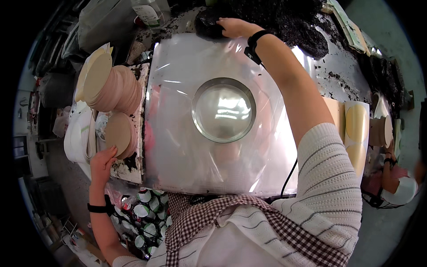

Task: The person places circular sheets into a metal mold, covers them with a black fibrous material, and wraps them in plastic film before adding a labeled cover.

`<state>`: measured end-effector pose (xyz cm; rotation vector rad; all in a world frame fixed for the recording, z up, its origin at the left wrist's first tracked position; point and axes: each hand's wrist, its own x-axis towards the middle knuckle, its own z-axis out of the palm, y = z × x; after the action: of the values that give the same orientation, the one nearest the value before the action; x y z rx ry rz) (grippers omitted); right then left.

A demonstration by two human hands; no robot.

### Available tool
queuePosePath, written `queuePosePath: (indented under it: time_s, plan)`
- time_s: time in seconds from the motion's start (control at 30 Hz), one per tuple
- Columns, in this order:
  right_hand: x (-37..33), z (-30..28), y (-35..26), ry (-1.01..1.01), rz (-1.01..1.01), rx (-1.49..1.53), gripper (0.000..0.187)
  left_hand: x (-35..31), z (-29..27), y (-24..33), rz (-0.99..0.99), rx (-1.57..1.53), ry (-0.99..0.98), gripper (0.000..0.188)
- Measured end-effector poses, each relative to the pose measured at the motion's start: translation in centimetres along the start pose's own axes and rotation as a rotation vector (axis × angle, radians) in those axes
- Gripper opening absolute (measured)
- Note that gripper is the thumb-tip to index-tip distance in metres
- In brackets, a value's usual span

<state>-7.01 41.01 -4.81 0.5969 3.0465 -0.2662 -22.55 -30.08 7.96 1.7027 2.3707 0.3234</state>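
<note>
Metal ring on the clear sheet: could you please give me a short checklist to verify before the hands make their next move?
1. Metal ring lying on the clear sheet, with no hand on it: ok.
2. Left hand at the smaller stack of round discs: ok, fingers touch its near edge.
3. Only one disc taken by that hand: cannot tell.
4. Right hand at the dark clump beyond the sheet: ok.
5. Firm grip on this clump: cannot tell.
6. Black cable out of the sheet's area: not ok, it crosses the near right part in view.
</note>
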Motion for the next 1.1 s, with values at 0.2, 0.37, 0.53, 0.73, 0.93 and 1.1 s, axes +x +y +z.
queuePosePath:
  time_s: [0.2,0.37,0.53,0.73,0.93,1.1]
  plan:
    - [-4.6,-3.8,-1.0,-0.061,-0.003,0.151,0.088,0.8,-0.9,4.1,-0.125,0.127,0.593,0.024]
    - [-4.3,-4.0,0.1,-0.144,-0.118,0.012,0.089,3.4,2.4,10.3,-0.213,-0.378,0.747,0.021]
    - [-3.8,-3.3,-5.6,-0.166,-0.232,0.305,0.088,11.0,4.7,19.1,0.185,-0.214,0.663,0.023]
    - [-5.1,-4.4,-3.6,0.059,0.065,0.735,0.058,18.0,10.9,23.6,0.894,-0.002,0.542,0.034]
    - [-15.7,-10.9,-10.4,0.666,-0.228,0.549,0.038,18.0,14.1,22.4,0.785,-0.062,0.394,0.034]
    - [-33.3,-9.2,-18.2,0.54,-0.543,0.007,0.055,14.8,9.2,21.3,0.502,-0.438,0.622,0.046]
